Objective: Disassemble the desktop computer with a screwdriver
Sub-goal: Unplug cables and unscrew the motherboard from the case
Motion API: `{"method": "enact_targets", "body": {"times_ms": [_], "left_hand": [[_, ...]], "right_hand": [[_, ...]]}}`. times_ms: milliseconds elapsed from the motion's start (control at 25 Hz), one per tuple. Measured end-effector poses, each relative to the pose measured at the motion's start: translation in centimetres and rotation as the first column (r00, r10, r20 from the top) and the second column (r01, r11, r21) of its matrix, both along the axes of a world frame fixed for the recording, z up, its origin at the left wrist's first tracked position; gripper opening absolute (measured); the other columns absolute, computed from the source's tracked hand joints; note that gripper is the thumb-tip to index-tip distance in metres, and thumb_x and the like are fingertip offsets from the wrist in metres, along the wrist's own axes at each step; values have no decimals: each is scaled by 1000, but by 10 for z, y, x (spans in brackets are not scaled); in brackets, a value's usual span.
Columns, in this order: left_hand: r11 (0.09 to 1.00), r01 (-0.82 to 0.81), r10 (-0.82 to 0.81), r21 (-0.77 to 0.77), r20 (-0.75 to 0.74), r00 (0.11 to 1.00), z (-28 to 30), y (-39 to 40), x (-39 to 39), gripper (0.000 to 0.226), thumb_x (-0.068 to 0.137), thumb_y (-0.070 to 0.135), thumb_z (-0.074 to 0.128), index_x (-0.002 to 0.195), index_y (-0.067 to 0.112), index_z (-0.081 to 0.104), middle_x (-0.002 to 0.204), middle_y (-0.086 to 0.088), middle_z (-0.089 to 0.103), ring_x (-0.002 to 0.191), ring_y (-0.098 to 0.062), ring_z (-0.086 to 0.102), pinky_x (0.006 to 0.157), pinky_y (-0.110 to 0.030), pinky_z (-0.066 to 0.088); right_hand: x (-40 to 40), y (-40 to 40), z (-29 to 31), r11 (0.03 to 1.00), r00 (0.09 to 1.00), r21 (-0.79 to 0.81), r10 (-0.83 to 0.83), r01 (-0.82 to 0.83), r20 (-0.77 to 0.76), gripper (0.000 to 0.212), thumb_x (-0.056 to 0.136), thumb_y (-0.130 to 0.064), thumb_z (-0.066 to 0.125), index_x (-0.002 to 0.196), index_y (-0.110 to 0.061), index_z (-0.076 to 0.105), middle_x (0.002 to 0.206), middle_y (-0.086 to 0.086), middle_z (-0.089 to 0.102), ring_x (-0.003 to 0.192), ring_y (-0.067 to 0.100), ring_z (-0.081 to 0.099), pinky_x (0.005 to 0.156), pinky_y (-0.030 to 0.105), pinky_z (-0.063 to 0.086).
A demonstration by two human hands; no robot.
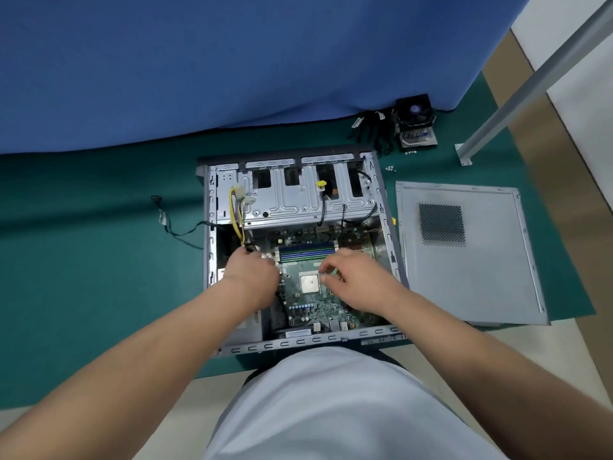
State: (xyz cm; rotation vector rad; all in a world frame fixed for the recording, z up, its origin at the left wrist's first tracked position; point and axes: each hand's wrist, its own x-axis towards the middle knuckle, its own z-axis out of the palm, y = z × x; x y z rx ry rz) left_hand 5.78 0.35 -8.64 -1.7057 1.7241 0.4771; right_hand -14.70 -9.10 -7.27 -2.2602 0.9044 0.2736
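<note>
I see the open computer case point(298, 247) lying on its side on the green mat point(99, 260), centre of the frame, with the motherboard point(315, 303) exposed in its lower half. My left hand point(252, 273) sits over the board's left edge, fingers curled down by the yellow cables point(236, 220); what it holds I cannot tell. My right hand point(355, 280) hovers just right of the processor point(310, 283), thumb and forefinger pinching a small green object point(334, 273). The removed side panel point(464, 250) lies flat to the right of the case, the cooler fan point(414, 119) at upper right.
</note>
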Motion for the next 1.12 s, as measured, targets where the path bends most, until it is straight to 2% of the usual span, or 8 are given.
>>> {"method": "enact_targets", "body": {"times_ms": [160, 320, 560, 720, 800, 920, 1040, 1120], "left_hand": [[988, 110, -113, 104, 23, 993, 4, -14, -11, 39, 99, 19, 59, 138, 18, 58, 142, -4, 55, 135, -27, 42, 112, -45, 36], [977, 178, -168, 115, -95, 981, 9, -5, -11, 13, 98, 18, 57, 108, 19, 64, 111, -2, 64, 115, -25, 55, 108, -45, 38], [999, -26, 35, 30, -370, 929, 12, -6, -21, 18, 100, 26, 52, 113, 24, 65, 105, 1, 68, 98, -26, 63, 87, -37, 50], [841, -537, 416, 68, -716, 561, -6, -11, -54, 36, 102, 28, 53, 136, 22, 61, 136, -3, 63, 112, -23, 64, 92, -30, 51], [624, -765, 583, 156, -745, 324, -17, -15, -63, 50, 101, 24, 54, 149, 17, 49, 153, -10, 48, 100, -20, 66, 79, -25, 48], [315, -901, 755, 299, -653, 47, -28, -19, -66, 62, 99, 23, 54, 157, 17, 33, 171, -8, -2, 135, -33, 51, 102, -37, 48], [185, -923, 797, 338, -601, -60, -33, -24, -59, 61, 98, 23, 55, 156, 17, 35, 171, -6, -8, 146, -35, 38, 115, -41, 40], [174, -924, 784, 342, -615, -80, -36, -25, -52, 63, 99, 25, 56, 158, 16, 34, 171, -8, 3, 129, -26, 53, 101, -33, 47]], "right_hand": [[-15, -6, 3, 995, 995, -99, 8, -17, -97, 25, 103, -34, 53, 123, -24, 65, 118, -5, 59, 95, 11, 58, 91, 37, 54], [-20, -4, -8, 993, 968, -120, -22, -8, -248, 24, 104, -27, 52, 117, -15, 69, 116, 3, 64, 103, 21, 63, 103, 41, 48], [6, 5, -48, 988, 835, -52, -154, 149, -529, 4, 98, -9, 56, 98, -9, 60, 96, 8, 60, 85, 24, 63, 74, 32, 54], [13, 6, -61, 970, 825, -84, -240, 230, -512, 7, 94, -4, 59, 93, -11, 59, 93, 9, 61, 89, 29, 66, 76, 36, 58], [15, 7, -64, 967, 822, -110, -254, 231, -510, 11, 92, -2, 59, 91, -12, 57, 87, 8, 60, 84, 28, 63, 73, 36, 57], [14, 10, -70, 965, 794, -112, -260, 239, -550, 11, 91, -4, 61, 85, -13, 57, 82, 5, 60, 75, 23, 61, 70, 36, 57], [15, 9, -74, 957, 771, -125, -284, 261, -570, 13, 90, -4, 61, 84, -14, 58, 81, 6, 62, 77, 24, 63, 72, 36, 58], [15, 8, -75, 952, 758, -140, -301, 271, -579, 17, 91, -5, 63, 80, -15, 56, 78, 6, 60, 78, 25, 63, 70, 36, 57]]}}
